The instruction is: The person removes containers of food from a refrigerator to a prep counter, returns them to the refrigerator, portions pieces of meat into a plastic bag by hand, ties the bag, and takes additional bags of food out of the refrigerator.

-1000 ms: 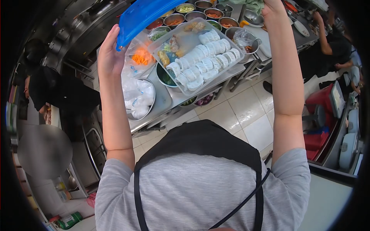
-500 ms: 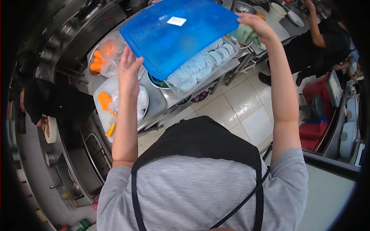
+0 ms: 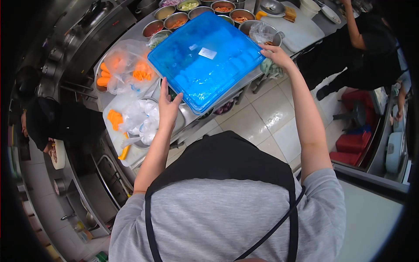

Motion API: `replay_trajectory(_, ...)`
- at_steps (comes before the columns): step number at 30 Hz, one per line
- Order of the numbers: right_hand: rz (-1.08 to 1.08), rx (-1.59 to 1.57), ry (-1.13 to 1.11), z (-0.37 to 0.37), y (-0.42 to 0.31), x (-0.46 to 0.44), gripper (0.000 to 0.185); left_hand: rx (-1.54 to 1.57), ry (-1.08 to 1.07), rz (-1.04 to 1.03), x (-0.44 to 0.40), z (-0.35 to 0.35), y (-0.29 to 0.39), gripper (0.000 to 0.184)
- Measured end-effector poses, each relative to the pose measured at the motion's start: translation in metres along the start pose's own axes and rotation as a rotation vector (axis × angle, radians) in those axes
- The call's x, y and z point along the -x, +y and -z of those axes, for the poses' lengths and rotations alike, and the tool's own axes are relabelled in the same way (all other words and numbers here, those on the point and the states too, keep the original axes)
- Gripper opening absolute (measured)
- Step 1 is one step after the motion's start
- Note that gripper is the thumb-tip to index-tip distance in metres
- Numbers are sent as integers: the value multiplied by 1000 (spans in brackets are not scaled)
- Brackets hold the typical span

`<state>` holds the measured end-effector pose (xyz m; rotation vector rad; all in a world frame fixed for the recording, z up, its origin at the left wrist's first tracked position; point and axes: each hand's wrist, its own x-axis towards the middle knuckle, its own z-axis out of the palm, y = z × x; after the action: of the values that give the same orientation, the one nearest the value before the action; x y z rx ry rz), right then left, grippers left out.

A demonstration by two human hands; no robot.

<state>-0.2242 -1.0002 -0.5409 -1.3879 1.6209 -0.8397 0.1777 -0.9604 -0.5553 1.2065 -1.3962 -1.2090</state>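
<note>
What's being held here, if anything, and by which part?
The blue lid, by its rim: right hand at its right corner, left hand against its left side. Whether the right hand also grips the green cloth is unclear.

From my remote seat I see a heathered grey shirt [image 3: 222, 218] with fine pale streaks, its short sleeves [image 3: 325, 187] loose and soft at nine and three o'clock. At twelve o'clock I have a plain matte black apron bib [image 3: 218, 159], broad at its near edge and narrowing toward the far one. Two flat black straps [image 3: 294, 227] run down either side, and a thin black cord [image 3: 279, 218] slants from two o'clock to six. Both forearms [image 3: 153, 157] are bare.
</note>
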Motion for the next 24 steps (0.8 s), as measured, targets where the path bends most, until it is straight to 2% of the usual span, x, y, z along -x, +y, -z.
replay_trajectory(3,64,-17,20,-3,3,0,39,112,16,-37,3,-1,-7,78)
replay_trajectory(10,21,-8,-17,-4,1,-6,44,170,56,-29,14,-11,1,77)
replay_trajectory(12,-156,-74,13,-4,3,-6,44,236,76,148,11,-11,-3,76)
replay_trajectory(13,-155,-73,10,-5,7,-7,44,237,80,148,11,-10,-3,76)
replay_trajectory(15,-189,-420,-103,-9,18,-8,46,292,23,278,7,-6,-2,72)
replay_trajectory(16,-183,-417,-101,-12,17,-5,46,294,23,272,2,-4,-2,72)
replay_trajectory(18,-232,-736,-145,-20,14,5,49,437,-86,337,-11,3,-2,62)
replay_trajectory(19,-213,-764,-138,-23,15,6,54,455,-83,406,-17,6,-7,49)
replay_trajectory(24,-221,-758,-21,-33,15,8,53,551,-163,516,-32,13,-16,42)
